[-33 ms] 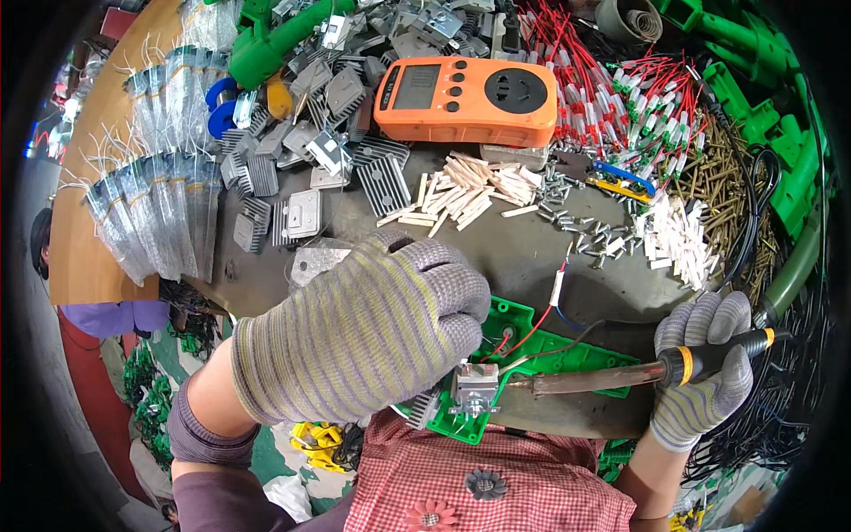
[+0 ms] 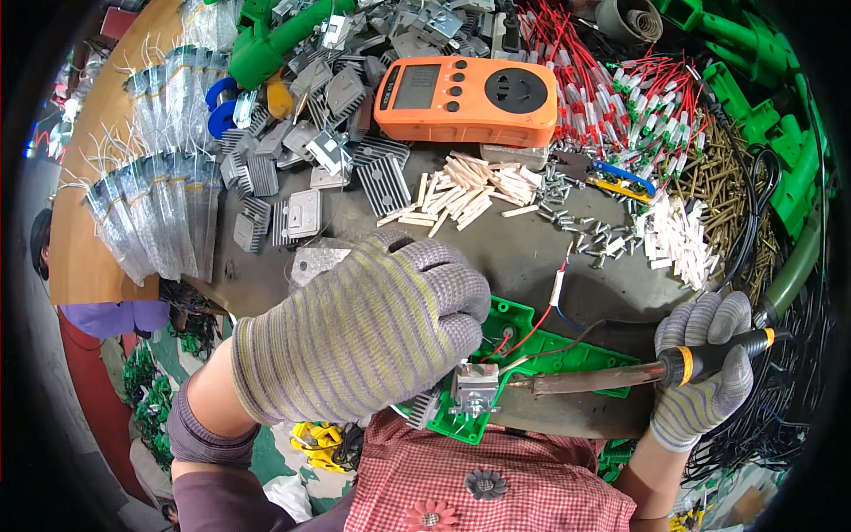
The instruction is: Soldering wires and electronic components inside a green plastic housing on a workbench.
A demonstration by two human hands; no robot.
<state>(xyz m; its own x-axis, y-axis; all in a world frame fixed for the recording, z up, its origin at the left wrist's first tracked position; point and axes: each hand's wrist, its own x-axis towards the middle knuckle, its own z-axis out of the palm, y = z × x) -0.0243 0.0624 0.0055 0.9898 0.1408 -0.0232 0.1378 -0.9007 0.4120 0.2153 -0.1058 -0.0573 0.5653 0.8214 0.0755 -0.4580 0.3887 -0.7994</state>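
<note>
"While the right hand [image 2: 694, 410] grips the soldering iron [image 2: 651, 373], where's the green case [image 2: 589, 362]?"
"By the iron's tip [image 2: 536, 384], on the worktop [image 2: 510, 253]. The left hand [image 2: 355, 332] curls there; I can't tell if it holds anything."

The left hand [image 2: 359, 332] hides its own fingertips, whatever they pinch, and part of the green casing [image 2: 581, 359]. Whether the soldering iron's tip [image 2: 521, 384] touches anything is too small to tell. The orange meter's screen [image 2: 417, 87] is unreadable; green plastic pieces [image 2: 740, 35] run off the upper right rim
</note>
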